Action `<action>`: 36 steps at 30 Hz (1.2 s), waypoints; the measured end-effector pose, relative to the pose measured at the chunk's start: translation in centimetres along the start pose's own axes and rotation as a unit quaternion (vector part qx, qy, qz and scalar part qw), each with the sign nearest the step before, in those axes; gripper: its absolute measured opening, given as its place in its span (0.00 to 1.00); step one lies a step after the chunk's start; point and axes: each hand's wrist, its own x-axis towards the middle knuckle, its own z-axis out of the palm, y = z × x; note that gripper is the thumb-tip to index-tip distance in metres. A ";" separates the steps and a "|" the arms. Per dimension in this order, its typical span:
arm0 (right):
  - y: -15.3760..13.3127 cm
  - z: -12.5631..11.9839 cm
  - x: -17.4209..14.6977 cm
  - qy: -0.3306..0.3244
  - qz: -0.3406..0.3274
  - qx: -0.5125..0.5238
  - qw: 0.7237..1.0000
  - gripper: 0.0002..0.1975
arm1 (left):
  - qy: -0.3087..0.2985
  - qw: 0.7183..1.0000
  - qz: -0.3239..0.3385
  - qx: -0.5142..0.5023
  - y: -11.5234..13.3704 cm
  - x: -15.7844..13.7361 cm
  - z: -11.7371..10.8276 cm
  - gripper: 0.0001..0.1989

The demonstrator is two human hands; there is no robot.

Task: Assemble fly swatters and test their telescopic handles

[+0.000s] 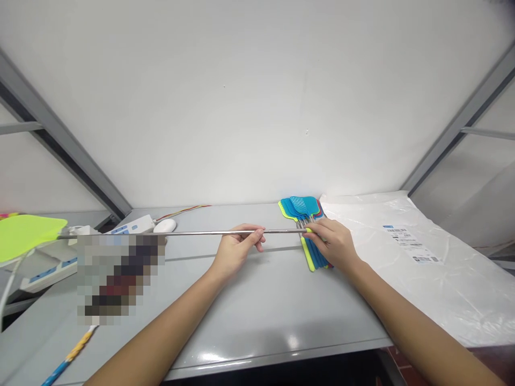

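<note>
Mid-frame, the left hand [235,249] pinches the extended fly swatter [120,234] rod; right hand [332,242] fingers clamp its handle over the swatter pile [308,225]. The thin rod could bend if levered sideways.

The single view comes from a camera on the person's head, looking forward and down over a grey table [257,300] toward a white wall [257,107]. It sits close: both forearms enter from the bottom edge, and the left hand [235,249] and right hand [333,244] meet near the middle of the frame. Wide-angle bending bows the grey frame posts [60,145] beyond each hand outward.
</note>
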 end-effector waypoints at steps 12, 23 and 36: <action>-1.8 0.4 -0.1 -0.022 -0.043 0.008 0.999 0.08 | -0.030 0.999 -0.009 -0.008 -0.6 -0.5 1.1 0.12; -0.4 0.6 0.2 -0.035 -0.022 0.046 0.998 0.07 | -0.016 1.000 -0.008 -0.003 -0.4 0.1 -0.3 0.14; 1.9 -1.4 0.2 0.009 0.071 0.026 0.997 0.09 | 0.057 0.995 0.027 -0.071 -0.4 1.1 -2.6 0.16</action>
